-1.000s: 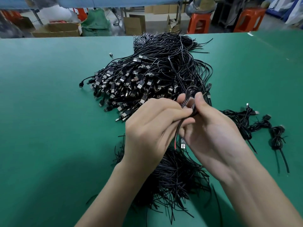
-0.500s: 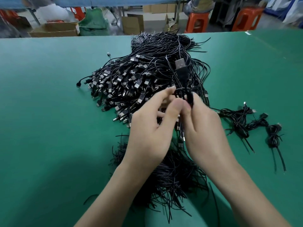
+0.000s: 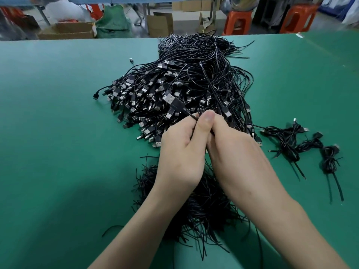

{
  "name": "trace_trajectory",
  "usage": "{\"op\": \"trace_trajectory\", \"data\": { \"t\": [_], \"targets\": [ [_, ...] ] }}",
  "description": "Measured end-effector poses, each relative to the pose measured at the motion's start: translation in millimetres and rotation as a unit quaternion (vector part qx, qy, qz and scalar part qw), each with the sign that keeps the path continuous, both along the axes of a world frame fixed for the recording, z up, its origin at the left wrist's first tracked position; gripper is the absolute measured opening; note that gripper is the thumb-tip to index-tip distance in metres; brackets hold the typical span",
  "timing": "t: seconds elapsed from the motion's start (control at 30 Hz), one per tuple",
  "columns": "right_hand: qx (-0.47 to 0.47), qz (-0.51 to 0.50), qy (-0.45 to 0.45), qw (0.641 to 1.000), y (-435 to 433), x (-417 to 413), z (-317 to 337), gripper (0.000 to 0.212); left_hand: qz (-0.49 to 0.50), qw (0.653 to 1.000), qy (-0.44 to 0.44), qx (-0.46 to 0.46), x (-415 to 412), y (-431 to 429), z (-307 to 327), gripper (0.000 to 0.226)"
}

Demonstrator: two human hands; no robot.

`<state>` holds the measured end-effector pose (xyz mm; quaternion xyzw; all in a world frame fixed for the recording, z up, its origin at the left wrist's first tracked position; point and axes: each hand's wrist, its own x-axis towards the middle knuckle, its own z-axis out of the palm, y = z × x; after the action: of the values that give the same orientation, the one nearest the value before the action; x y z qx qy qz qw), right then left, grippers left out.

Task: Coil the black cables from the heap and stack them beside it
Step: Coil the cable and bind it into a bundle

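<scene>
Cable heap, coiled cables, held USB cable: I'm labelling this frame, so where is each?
cable heap [image 3: 194,84], head view, on its tangled middle.
coiled cables [image 3: 329,159], head view, on the rightmost bundle.
held USB cable [image 3: 169,98], head view, on its plug's metal shell.

Green table [image 3: 48,133], flat matte top, far edge meets workshop floor. Heap of black cables [image 3: 184,84] mid-table, running from far edge toward near edge; plug ends fanned left, bare wire ends nearest. Coiled cables [image 3: 303,146] in small cluster just right of heap. Lone plug [image 3: 131,60] far left of heap. Stray wire [image 3: 111,229] near left.
</scene>
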<state>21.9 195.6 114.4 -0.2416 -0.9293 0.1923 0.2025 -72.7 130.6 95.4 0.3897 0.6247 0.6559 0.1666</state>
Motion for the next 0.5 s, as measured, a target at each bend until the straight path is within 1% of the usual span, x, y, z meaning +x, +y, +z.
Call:
{"op": "trace_trajectory", "data": {
  "t": [0.07, 0.1, 0.17, 0.23, 0.3, 0.37, 0.43, 0.5],
  "targets": [
    [-0.017, 0.029, 0.003, 0.999, 3.4, -2.7, -0.1, 0.032, 0.018, 1.0, 0.018, -0.002, -2.6, 0.7, -4.2, 0.06],
    [-0.044, 0.039, 0.01, 0.998, 6.9, -3.7, -1.3, 0.035, 0.022, 1.0, 0.022, 0.001, -4.3, 0.8, -5.9, 0.057],
    [-0.132, 0.065, 0.017, 0.989, 12.7, -4.1, -1.1, 0.037, 0.02, 1.0, 0.01, 0.021, -6.9, 0.3, -6.0, 0.042],
    [-0.197, 0.076, 0.021, 0.977, 17.1, -2.8, -0.5, 0.033, 0.018, 0.999, -0.014, 0.038, -6.4, 0.2, -3.0, 0.032],
    [-0.239, 0.066, 0.036, 0.968, 20.6, -0.6, -2.3, 0.028, 0.018, 0.998, -0.029, 0.051, -5.9, 0.6, -3.6, 0.031],
    [-0.27, 0.062, 0.042, 0.96, 22.5, 0.2, -4.3, 0.027, 0.007, 0.998, -0.039, 0.057, -6.5, 0.7, -5.0, 0.031],
    [-0.279, 0.069, 0.042, 0.957, 23.0, -0.2, -4.3, 0.027, -0.003, 0.997, -0.05, 0.064, -6.9, 0.7, -5.3, 0.03],
    [-0.29, 0.079, 0.049, 0.952, 24.4, -0.8, -3.4, 0.027, -0.002, 0.997, -0.038, 0.066, -7.7, 0.4, -5.1, 0.031]
  ]
}}
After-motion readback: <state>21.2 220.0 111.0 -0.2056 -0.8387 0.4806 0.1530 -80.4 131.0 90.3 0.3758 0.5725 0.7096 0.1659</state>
